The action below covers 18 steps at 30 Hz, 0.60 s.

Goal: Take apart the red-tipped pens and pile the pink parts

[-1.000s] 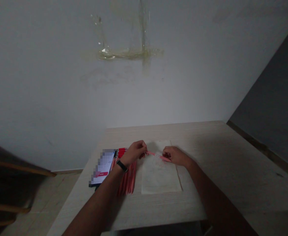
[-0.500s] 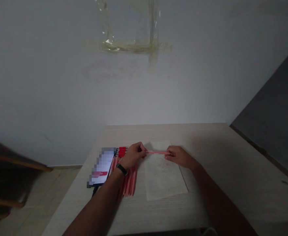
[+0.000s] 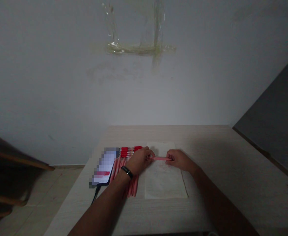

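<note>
A slim pink pen barrel (image 3: 160, 158) lies level between my hands, above a pale sheet of paper (image 3: 166, 185). My left hand (image 3: 142, 160), with a dark band on its wrist, pinches the left end. Curled fingers of my right hand (image 3: 177, 159) close on the right end. Under and beside my left forearm are several pink pen barrels (image 3: 133, 186) in a row, partly covered by the arm. Beyond them sit several red pen pieces with silvery tips (image 3: 126, 152), some hidden by my left hand.
A phone (image 3: 106, 168) with a lit screen and a dark cable (image 3: 95, 195) lies left of the pink barrels. The wooden table (image 3: 222, 193) meets a wall with old tape (image 3: 136, 49). At the lower left stands dark furniture with wooden bars (image 3: 6, 199).
My view has shifted slightly. Both hands have come a little nearer to me with the barrel, and more red pen pieces show beyond my left hand.
</note>
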### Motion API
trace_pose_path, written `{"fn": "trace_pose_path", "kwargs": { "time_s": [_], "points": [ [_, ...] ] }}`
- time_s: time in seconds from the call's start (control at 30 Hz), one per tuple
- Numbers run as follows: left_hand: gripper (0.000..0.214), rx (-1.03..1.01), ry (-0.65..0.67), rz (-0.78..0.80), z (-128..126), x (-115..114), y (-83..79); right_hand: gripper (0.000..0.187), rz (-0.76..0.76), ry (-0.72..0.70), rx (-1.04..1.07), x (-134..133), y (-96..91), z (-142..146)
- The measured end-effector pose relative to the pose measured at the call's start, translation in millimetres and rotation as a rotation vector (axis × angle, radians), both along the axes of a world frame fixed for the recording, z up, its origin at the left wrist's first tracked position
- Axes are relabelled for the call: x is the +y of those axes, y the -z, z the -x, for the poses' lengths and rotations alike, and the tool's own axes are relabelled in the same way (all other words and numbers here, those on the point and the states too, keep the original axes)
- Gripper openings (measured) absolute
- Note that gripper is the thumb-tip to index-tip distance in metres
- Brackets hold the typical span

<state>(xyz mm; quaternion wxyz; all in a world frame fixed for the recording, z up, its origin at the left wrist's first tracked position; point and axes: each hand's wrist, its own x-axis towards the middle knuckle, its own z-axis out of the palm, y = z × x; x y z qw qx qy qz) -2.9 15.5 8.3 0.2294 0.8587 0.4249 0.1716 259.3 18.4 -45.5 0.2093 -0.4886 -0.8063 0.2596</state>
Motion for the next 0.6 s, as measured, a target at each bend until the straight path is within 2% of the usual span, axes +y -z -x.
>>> {"fn": "trace_pose_path", "kwargs": {
  "time_s": [0.17, 0.3, 0.5, 0.6],
  "points": [
    [0.015, -0.005, -0.043, -0.05, 2, 2, 2.5, 0.014, -0.018, -0.018, 0.062, -2, -6.6, -1],
    [0.013, 0.004, -0.069, -0.021, 2, 1, 2.0, 0.022, -0.035, 0.0, 0.166, -3, -7.4, 2],
    [0.02, -0.036, 0.068, -0.027, -4, -6, -1.4, 0.033, -0.081, -0.015, 0.187, -8, -7.3, 18],
    [0.021, -0.033, 0.08, -0.056, -6, -7, -0.2, 0.037, -0.098, -0.045, 0.191, -10, -8.7, 22]
  ]
}}
